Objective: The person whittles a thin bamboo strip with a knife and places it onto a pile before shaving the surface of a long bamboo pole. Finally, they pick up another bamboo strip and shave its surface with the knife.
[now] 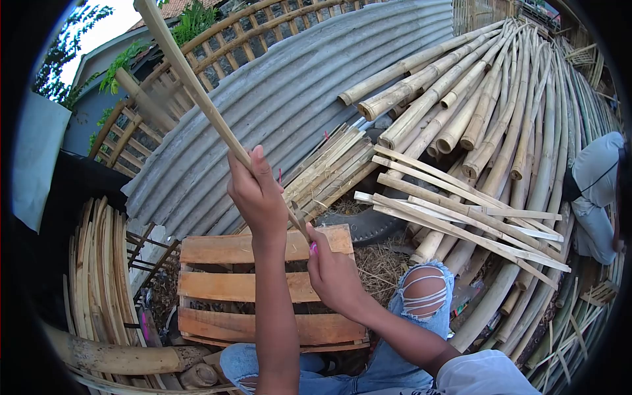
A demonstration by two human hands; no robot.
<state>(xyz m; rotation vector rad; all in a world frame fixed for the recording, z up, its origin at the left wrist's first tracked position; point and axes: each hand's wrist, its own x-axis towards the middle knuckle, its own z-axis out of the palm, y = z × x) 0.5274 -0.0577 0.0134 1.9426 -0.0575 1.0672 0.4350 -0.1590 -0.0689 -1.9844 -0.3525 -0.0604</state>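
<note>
A long split bamboo strip [197, 92] slants from the upper left down towards the wooden slat crate. My left hand [253, 194] is closed around its lower part, thumb pointing up. Just below, my right hand [332, 270] grips a knife, with a bit of pink showing at the handle. The knife blade [299, 220] lies against the strip's lower end, below my left hand. Both hands are above the slat crate [263, 286], in front of my knees. My right fingers hide most of the knife handle.
Bamboo poles [487, 112] are piled at the right, with cut strips [461, 204] lying across them. More strips [99, 263] stand at the left. Corrugated sheeting [283, 85] runs behind, near a black tyre [375, 227]. Another person [596, 191] is at the right edge.
</note>
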